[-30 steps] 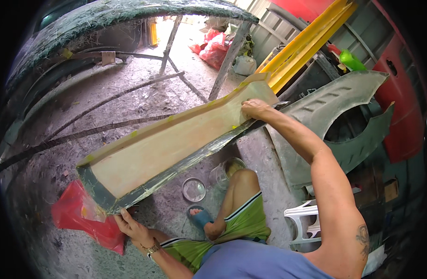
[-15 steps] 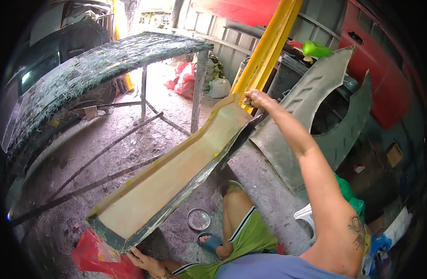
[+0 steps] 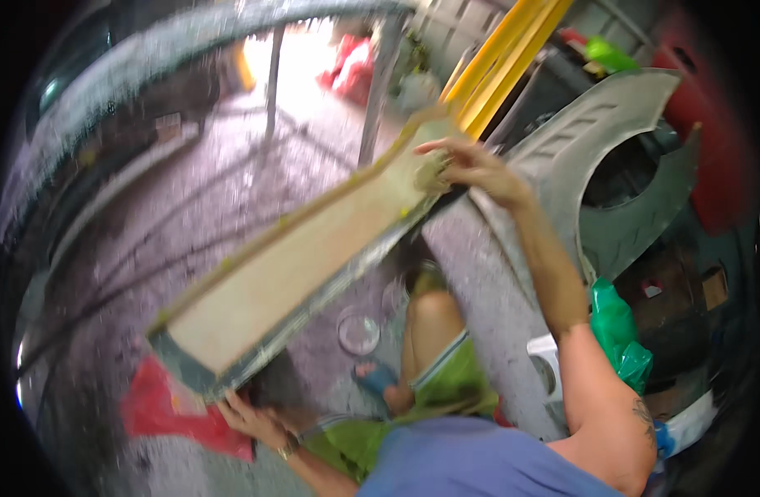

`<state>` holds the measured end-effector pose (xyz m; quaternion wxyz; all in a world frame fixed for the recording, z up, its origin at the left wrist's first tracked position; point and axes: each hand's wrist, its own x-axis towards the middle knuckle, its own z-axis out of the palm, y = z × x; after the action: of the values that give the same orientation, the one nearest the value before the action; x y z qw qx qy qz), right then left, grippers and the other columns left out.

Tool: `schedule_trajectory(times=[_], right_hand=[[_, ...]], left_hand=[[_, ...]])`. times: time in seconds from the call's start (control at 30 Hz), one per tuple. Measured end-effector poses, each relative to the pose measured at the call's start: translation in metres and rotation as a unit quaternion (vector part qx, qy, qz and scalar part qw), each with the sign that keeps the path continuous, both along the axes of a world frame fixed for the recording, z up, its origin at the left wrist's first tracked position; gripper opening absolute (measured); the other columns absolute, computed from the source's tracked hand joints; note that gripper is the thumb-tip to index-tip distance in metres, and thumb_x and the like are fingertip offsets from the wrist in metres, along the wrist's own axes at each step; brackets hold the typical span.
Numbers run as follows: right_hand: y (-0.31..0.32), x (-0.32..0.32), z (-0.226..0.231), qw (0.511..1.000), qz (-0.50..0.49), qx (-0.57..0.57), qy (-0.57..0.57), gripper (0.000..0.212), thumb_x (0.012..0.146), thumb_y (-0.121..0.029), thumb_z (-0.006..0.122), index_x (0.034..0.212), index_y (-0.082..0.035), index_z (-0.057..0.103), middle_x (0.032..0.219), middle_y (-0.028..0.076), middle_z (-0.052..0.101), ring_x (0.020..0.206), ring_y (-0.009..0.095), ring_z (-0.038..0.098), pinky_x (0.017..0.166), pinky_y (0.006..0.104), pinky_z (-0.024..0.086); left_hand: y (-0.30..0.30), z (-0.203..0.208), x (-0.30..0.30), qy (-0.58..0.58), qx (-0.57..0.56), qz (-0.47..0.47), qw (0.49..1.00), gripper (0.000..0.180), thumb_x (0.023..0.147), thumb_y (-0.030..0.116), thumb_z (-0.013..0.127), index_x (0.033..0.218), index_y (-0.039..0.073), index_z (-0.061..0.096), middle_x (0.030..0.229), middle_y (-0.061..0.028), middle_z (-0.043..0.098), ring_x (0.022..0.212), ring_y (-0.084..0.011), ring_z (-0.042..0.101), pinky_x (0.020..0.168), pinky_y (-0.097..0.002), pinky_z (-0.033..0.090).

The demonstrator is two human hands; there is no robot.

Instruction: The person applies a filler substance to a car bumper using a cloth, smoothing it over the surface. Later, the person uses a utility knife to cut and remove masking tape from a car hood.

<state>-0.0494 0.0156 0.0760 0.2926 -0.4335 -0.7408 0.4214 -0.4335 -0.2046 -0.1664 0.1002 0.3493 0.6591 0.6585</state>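
A long trough-shaped panel [image 3: 289, 265] with a pale beige inner face, yellow-edged rim and dark, rough near side slants from lower left to upper right before me. At its near lower corner my left hand [image 3: 252, 421] grips the edge, fingers against the dark end. My right hand [image 3: 479, 170] is over the far end, closed round a beige crumpled wad [image 3: 432, 172], perhaps a rag, that lies against the inner face. Motion blur hides what the wad is made of.
A rough-topped table [image 3: 190, 41] stands at the far left. Grey vented panels [image 3: 554, 157] lean at right beside a yellow beam [image 3: 512, 66]. A red plastic bag [image 3: 173, 406] lies below the panel's near end. A round dish [image 3: 358, 331] sits on the floor near my foot.
My right hand has come from beyond the panel's far corner onto its inner face, nearer to me, with the wad. The left hand keeps its hold. The view has shifted.
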Motion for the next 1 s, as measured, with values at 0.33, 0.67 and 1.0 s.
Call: schedule_trajectory(times=[0.33, 0.67, 1.0], right_hand=[[-0.164, 0.106, -0.204, 0.874, -0.344, -0.270, 0.211, 0.029, 0.085, -0.008, 0.048, 0.114, -0.007, 0.047, 0.102, 0.009, 0.055, 0.091, 0.018, 0.057, 0.068, 0.0318, 0.053], [-0.118, 0.142, -0.328, 0.839, -0.340, -0.275, 0.324, 0.031, 0.088, -0.005, 0.054, 0.118, 0.000, 0.050, 0.106, 0.011, 0.060, 0.097, 0.023, 0.060, 0.087, 0.0328, 0.049], [-0.098, 0.136, -0.355, 0.858, -0.322, -0.346, 0.202, 0.029, 0.086, -0.010, 0.056, 0.113, -0.002, 0.054, 0.107, 0.015, 0.060, 0.094, 0.025, 0.062, 0.082, 0.0359, 0.051]], left_hand=[[0.007, 0.015, 0.006, -0.120, -0.024, 0.033, 0.992, 0.028, 0.093, 0.023, 0.050, 0.100, -0.004, 0.057, 0.096, -0.0104, 0.060, 0.086, -0.0181, 0.054, 0.078, -0.0312, 0.045], [0.002, 0.004, 0.002, -0.157, -0.026, -0.002, 0.987, 0.030, 0.092, 0.025, 0.051, 0.096, -0.004, 0.058, 0.088, -0.0122, 0.060, 0.077, -0.0187, 0.056, 0.070, -0.0291, 0.046], [0.003, 0.014, 0.002, -0.152, -0.050, -0.005, 0.987, 0.030, 0.092, 0.027, 0.050, 0.092, -0.002, 0.058, 0.080, -0.0094, 0.059, 0.072, -0.0165, 0.055, 0.068, -0.0280, 0.045]])
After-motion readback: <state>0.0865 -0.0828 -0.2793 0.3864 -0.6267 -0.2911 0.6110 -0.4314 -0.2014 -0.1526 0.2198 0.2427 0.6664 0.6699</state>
